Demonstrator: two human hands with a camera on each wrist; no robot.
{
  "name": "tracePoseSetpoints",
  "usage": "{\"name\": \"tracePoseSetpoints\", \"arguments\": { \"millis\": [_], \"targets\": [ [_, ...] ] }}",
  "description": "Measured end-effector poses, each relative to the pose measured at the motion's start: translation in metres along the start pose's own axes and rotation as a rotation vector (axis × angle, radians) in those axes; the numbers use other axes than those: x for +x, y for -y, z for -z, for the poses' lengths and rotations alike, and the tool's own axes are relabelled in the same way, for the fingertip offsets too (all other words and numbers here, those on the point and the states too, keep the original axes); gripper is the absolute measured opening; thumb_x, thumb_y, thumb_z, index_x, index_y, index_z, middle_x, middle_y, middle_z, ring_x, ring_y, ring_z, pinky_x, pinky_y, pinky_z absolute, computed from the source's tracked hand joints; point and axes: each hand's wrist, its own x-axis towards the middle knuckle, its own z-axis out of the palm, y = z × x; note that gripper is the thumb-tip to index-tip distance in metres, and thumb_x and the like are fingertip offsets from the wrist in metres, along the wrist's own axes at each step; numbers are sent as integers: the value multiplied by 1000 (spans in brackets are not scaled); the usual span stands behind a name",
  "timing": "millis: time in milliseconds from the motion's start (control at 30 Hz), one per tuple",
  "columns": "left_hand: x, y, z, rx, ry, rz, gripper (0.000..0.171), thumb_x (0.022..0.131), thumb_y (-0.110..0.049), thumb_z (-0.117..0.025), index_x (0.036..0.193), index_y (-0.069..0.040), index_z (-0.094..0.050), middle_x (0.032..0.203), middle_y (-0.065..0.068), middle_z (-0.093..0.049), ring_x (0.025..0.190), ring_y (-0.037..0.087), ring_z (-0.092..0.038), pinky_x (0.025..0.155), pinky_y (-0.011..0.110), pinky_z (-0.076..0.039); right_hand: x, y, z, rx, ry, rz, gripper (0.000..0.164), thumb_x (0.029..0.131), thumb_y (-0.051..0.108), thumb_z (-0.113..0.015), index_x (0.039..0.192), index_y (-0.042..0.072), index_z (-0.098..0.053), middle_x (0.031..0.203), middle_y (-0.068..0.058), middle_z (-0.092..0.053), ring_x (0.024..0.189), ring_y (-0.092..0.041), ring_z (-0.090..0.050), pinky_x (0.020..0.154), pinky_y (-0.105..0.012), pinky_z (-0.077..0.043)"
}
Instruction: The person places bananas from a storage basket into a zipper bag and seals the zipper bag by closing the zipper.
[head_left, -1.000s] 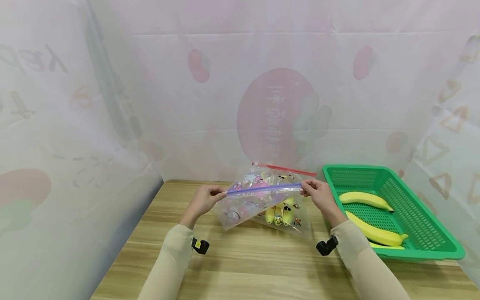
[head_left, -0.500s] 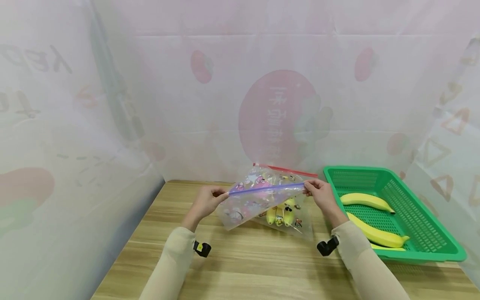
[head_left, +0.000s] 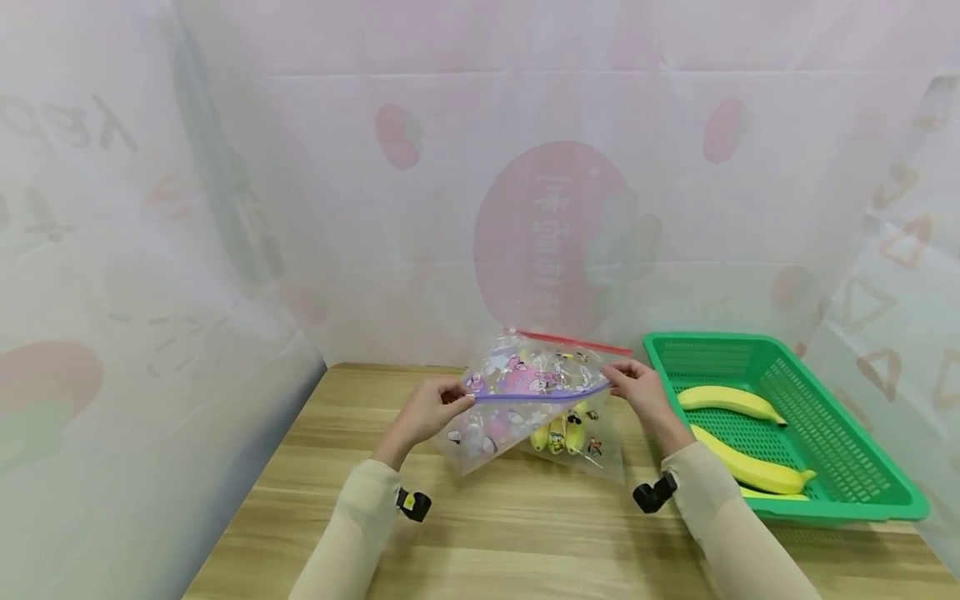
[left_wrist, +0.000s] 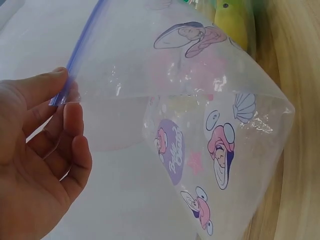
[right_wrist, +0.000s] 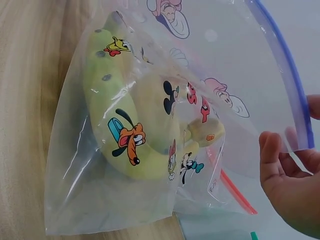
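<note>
My left hand point(head_left: 427, 412) pinches one end of the purple zip strip on a clear zip bag point(head_left: 480, 437) printed with pink cartoon figures. At the strip's other end, the fingertips of my right hand point(head_left: 643, 393) pinch the corner. The strip sags slightly between them. In the left wrist view, thumb and fingers of the left hand point(left_wrist: 45, 150) meet at the purple strip point(left_wrist: 80, 50). Behind and partly under this bag lies a second zip bag point(right_wrist: 75, 200) with a red strip point(head_left: 573, 341). Yellow bananas point(right_wrist: 105, 95) show through its printed plastic.
A green plastic basket point(head_left: 862, 508) stands on the right of the wooden table point(head_left: 517, 533). It holds an upper banana point(head_left: 731, 401) and a lower banana point(head_left: 757, 467), with more yellow at its near wall. A pale printed curtain point(head_left: 420, 217) surrounds the table.
My left hand has moved slightly right and down, closer to the right hand. The purple strip has gone from taut and slanted to sagging. The red-zip bag and basket stay put.
</note>
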Motion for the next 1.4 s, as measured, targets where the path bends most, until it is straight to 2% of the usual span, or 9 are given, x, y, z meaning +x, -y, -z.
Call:
{"name": "tracePoseSetpoints", "arguments": {
  "millis": [233, 367, 467, 600, 733, 867, 1100, 1300, 1400],
  "targets": [
    [0, -1, 0, -27, -3, -6, 8, 91, -19, -64, 90, -13, -69, 83, 5, -65, 71, 15, -55, 62, 28, -47, -2, -1, 5, -46, 121, 20, 46, 94, 20, -61, 126, -10, -48, 108, -11, -54, 88, -9, -56, 89, -34, -48],
    [-1, 1, 2, -36, -14, -4, 7, 91, -19, -65, 90, -14, -69, 82, 4, -64, 70, 15, -55, 61, 28, -47, -4, -1, 7, -69, 178, 43, 47, 92, 16, -62, 129, -8, -45, 122, -22, -49, 101, -19, -54, 97, -44, -42],
    [-2, 1, 3, -44, -19, -4, 7, 90, -20, -66, 90, -14, -69, 80, -1, -63, 70, 15, -55, 60, 28, -47, -6, 1, 6, -79, 182, 28, 53, 91, 13, -63, 134, -7, -40, 131, -27, -42, 112, -31, -49, 101, -50, -36],
    [-2, -2, 4, -48, -10, -41, 8, 90, -21, -67, 90, -13, -69, 79, -3, -63, 69, 14, -54, 59, 27, -47, -6, 4, 3, -46, 158, -41, 66, 90, 13, -63, 140, -10, -25, 136, -30, -35, 116, -37, -47, 99, -44, -40],
    [-3, -5, 3, -58, 11, -87, 8, 90, -20, -67, 92, -13, -70, 81, 2, -65, 66, 14, -54, 57, 26, -46, -5, 4, 0, 63, 241, -139, 62, 98, 23, -53, 135, -17, -23, 128, -34, -40, 101, -30, -60, 87, -33, -50],
    [-5, -8, 1, -65, 31, -117, 6, 89, -18, -68, 91, -12, -71, 80, -1, -64, 67, 13, -56, 59, 26, -48, -6, 1, -1, 151, 371, -199, 58, 102, 33, -40, 123, -21, -37, 105, -25, -57, 84, -21, -65, 78, -30, -53],
    [-4, -13, -6, -40, 82, -161, 4, 88, -18, -69, 87, -14, -70, 78, -5, -63, 68, 11, -57, 62, 25, -49, -7, 4, -4, 227, 407, -159, 38, 104, 23, -37, 106, -12, -51, 90, -12, -64, 78, -17, -66, 74, -29, -54],
    [-4, -15, -9, -80, 131, -194, 10, 88, -16, -68, 91, -7, -71, 80, 1, -66, 70, 14, -57, 62, 26, -49, -7, 3, -4, 272, 427, -160, 34, 104, 19, -37, 109, -12, -51, 88, -9, -64, 80, -15, -65, 75, -27, -53],
    [-4, -16, -10, -70, 129, -185, 9, 88, -16, -68, 92, -9, -71, 80, -2, -65, 70, 13, -57, 63, 26, -49, -6, 1, -4, 318, 459, -147, 33, 104, 19, -38, 110, -10, -52, 91, -10, -64, 82, -16, -65, 76, -27, -53]
  ]
}}
